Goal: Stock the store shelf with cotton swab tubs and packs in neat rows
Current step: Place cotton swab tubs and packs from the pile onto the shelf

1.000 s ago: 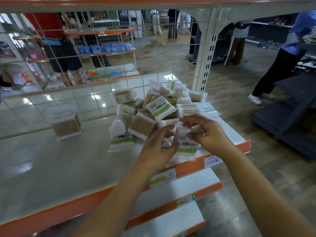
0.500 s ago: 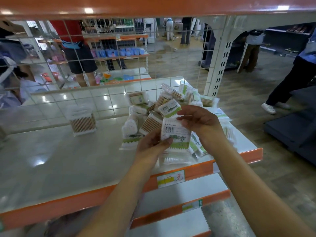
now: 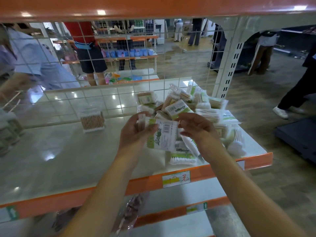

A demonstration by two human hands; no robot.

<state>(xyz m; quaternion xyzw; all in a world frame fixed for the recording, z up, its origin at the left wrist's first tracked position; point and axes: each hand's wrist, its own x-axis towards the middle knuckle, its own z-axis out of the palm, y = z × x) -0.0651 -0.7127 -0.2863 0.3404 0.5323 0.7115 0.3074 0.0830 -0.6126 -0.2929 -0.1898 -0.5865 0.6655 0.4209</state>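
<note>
My left hand (image 3: 136, 132) and my right hand (image 3: 196, 129) hold a flat cotton swab pack (image 3: 162, 135) between them above the shelf, its barcode side facing me. The left hand grips its left side together with another pack behind it. The right hand's fingertips pinch its right edge. More packs (image 3: 185, 151) lie just under my right wrist near the shelf front. A loose pile of packs (image 3: 181, 106) covers the right end of the shelf. One clear tub of wooden swabs (image 3: 92, 120) stands alone at the back.
The grey shelf (image 3: 59, 159) has an orange front edge with a price label (image 3: 176, 178). A wire mesh back panel (image 3: 119, 93) and an upper shelf (image 3: 153, 7) bound the space. Blurred tubs (image 3: 8, 132) stand far left. A plastic bag (image 3: 130, 214) lies on the lower shelf. People stand beyond.
Both hands have lifted the pack from the shelf front and turned it upright. The left hand has moved from under it to its left side, the right hand from its top to its right edge.
</note>
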